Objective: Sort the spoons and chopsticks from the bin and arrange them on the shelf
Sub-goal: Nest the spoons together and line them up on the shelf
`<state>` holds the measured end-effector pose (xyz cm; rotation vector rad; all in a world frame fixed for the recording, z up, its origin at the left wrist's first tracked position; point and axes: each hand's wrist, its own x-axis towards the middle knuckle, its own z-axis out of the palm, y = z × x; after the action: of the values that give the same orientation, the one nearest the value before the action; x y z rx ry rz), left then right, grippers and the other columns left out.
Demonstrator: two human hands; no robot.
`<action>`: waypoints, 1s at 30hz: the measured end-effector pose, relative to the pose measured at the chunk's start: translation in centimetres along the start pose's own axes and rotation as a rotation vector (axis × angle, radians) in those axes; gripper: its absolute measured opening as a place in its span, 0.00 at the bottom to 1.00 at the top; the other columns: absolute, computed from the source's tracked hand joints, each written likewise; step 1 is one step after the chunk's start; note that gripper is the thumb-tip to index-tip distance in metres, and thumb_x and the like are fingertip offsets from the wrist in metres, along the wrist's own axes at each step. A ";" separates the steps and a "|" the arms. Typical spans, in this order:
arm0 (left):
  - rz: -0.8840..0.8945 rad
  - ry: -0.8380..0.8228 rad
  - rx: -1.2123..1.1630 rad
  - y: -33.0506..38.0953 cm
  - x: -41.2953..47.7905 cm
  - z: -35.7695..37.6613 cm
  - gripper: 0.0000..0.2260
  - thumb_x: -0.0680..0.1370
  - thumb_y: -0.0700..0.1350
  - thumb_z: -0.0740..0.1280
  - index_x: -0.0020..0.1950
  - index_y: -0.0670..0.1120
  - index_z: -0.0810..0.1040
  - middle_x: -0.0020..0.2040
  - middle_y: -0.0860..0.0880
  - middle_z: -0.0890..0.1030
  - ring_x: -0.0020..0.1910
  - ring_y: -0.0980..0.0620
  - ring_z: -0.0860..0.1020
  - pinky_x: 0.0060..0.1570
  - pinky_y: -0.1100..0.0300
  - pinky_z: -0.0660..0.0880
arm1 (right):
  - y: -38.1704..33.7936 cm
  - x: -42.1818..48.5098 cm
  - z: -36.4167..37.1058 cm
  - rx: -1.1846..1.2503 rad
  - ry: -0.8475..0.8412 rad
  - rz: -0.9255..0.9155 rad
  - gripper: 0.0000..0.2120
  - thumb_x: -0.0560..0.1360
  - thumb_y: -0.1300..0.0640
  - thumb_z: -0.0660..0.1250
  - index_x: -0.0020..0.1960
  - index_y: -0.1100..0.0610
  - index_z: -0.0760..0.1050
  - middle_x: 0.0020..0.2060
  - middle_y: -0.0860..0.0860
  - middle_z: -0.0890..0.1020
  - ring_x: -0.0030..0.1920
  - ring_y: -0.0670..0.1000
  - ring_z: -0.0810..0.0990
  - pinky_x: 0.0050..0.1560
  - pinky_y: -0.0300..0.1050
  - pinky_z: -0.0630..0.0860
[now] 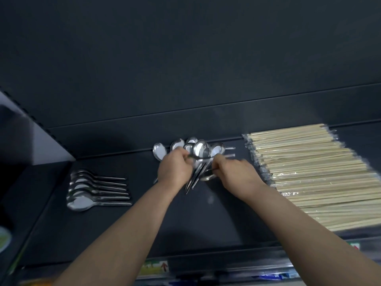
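Gripping tight, the left hand [175, 168] had its fingers curled round the handles of the spoon bunch [199, 150], and the right hand [233, 173] pinched a thin handle at that bunch's right edge; motion blur hid which spoon it belonged to. Everything lay on a dark shelf [144, 223] backed by a dark panel [185, 69], with a pale upright [44, 139] at the far left. Along the shelf's front edge ran a rail [206, 263] with small colored labels [156, 268]. At the left of the shelf lay a spoon row [92, 189], bowls to the left and handles pointing right, each spoon just beside the next. In the middle, the bunch fanned out with its bowls toward the back panel and its handles running down between the two hands, their tips near the shelf surface. At the right, well apart from the spoon row, lay the chopsticks [315, 174], pale wooden sticks in clear wrappers, packed side by side in a broad slab reaching the right border. Both forearms came up from the bottom of the view, bare, converging on the bunch, with knuckles facing the camera and the two hands close together.
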<state>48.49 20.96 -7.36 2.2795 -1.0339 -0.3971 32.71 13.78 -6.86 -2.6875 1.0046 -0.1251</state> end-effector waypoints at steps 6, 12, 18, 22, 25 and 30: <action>0.050 0.021 -0.532 -0.1 0.4 -1.8 0.07 0.80 0.39 0.63 0.48 0.49 0.78 0.38 0.51 0.78 0.34 0.56 0.73 0.31 0.65 0.71 | 0.8 0.8 0.4 0.767 -0.240 0.364 0.08 0.80 0.60 0.56 0.52 0.55 0.74 0.39 0.52 0.80 0.33 0.47 0.75 0.31 0.38 0.75; 0.056 -0.302 -0.527 -0.3 -1.1 -0.7 0.05 0.78 0.37 0.68 0.47 0.46 0.78 0.37 0.52 0.80 0.32 0.63 0.78 0.33 0.73 0.71 | 1.0 0.5 -0.4 1.314 -0.419 0.382 0.09 0.83 0.55 0.57 0.51 0.57 0.75 0.42 0.54 0.81 0.34 0.49 0.82 0.33 0.39 0.79; 0.105 -0.117 -0.269 1.4 0.2 0.9 0.12 0.70 0.49 0.77 0.47 0.50 0.76 0.38 0.52 0.82 0.39 0.54 0.80 0.41 0.60 0.75 | 1.2 0.2 -0.2 1.321 -0.466 0.364 0.08 0.79 0.64 0.63 0.57 0.58 0.73 0.42 0.53 0.80 0.34 0.46 0.80 0.31 0.38 0.77; 0.183 -0.062 0.037 3.0 2.2 1.1 0.11 0.79 0.47 0.65 0.61 0.50 0.75 0.55 0.53 0.81 0.55 0.52 0.78 0.49 0.59 0.72 | 2.4 0.7 0.1 1.096 -0.183 0.482 0.07 0.79 0.66 0.59 0.54 0.57 0.70 0.40 0.53 0.77 0.31 0.45 0.73 0.24 0.34 0.71; 0.257 -0.149 0.203 3.8 4.0 1.8 0.20 0.79 0.37 0.61 0.69 0.51 0.71 0.64 0.50 0.75 0.63 0.49 0.75 0.58 0.56 0.72 | 3.5 0.8 0.3 0.979 -0.111 0.525 0.07 0.77 0.64 0.62 0.45 0.53 0.67 0.41 0.56 0.77 0.30 0.47 0.70 0.23 0.37 0.65; 0.251 -0.205 0.359 4.4 5.7 2.5 0.14 0.80 0.41 0.62 0.65 0.51 0.75 0.64 0.50 0.73 0.61 0.48 0.75 0.56 0.56 0.69 | 4.3 1.0 0.7 1.029 -0.059 0.565 0.08 0.78 0.65 0.58 0.53 0.55 0.68 0.40 0.50 0.79 0.32 0.45 0.73 0.27 0.38 0.66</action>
<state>48.42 13.31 -6.68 2.4086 -1.5857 -0.3690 30.88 10.24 -8.77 -1.4366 1.1930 -0.3322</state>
